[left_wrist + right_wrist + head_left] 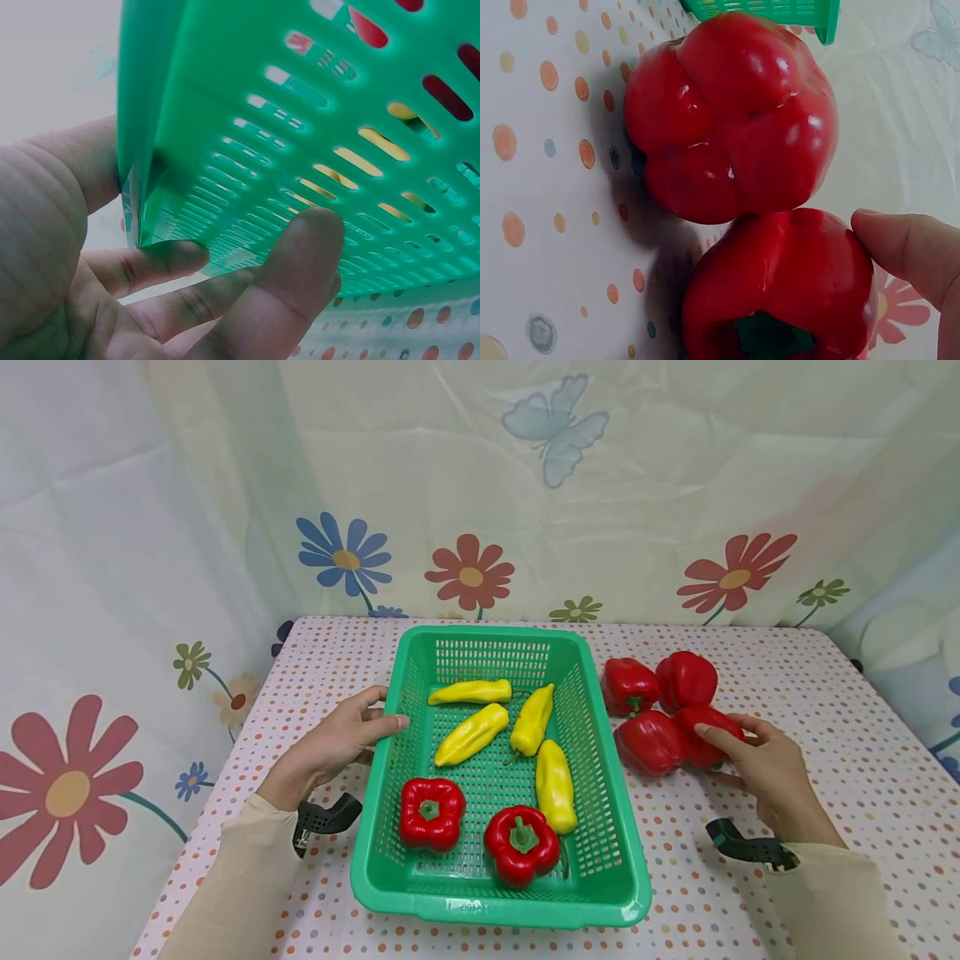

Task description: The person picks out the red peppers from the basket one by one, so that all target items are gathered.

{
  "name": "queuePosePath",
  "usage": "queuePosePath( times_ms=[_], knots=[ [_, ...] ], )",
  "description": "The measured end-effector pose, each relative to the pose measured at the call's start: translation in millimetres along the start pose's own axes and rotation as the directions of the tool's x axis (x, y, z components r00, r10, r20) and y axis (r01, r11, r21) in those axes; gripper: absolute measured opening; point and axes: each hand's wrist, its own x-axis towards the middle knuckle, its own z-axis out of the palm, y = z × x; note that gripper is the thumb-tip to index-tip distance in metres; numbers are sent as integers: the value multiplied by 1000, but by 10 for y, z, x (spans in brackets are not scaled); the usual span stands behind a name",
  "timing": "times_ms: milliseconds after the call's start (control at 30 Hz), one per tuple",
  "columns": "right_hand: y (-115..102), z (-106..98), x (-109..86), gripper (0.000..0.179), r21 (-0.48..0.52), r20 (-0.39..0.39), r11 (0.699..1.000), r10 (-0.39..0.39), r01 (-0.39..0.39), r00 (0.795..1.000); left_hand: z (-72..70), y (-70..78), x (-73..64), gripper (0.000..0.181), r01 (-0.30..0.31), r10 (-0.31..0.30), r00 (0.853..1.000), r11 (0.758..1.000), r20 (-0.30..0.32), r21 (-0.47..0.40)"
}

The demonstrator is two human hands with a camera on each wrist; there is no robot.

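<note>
My left hand (330, 739) grips the left side of a green plastic basket (487, 910), thumb over the rim. In the left wrist view its other fingers (289, 277) lie outside the slotted wall. Inside the basket are several long yellow peppers (471, 735) and two red bell peppers, one at the front left (450, 802) and one at the front middle (495, 847). To the right of the basket, my right hand (772, 777) holds a red bell pepper (810, 262) between thumb and fingers. Its green stem end shows in the right wrist view; the fingers are hidden there.
Other red bell peppers sit close around the held one: a near-left one (648, 743), a far-left one (630, 683) and a far-right one (686, 681). A dotted cloth (810, 693) covers the table. A flowered curtain (637, 527) hangs behind and at both sides.
</note>
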Motion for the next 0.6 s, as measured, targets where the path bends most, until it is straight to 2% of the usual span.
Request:
queuePosePath(
  times_ms=[333, 600],
  knots=[
    [24, 17, 29, 89, 34, -48, 999, 7, -6, 999, 0, 1, 6, 51, -4, 5, 1000, 1000, 5, -16],
    [7, 28, 16, 88, -3, -38, 1000, 10, -11, 999, 0, 2, 5, 51, -2, 2, 1000, 1000, 3, -3]
  ],
)
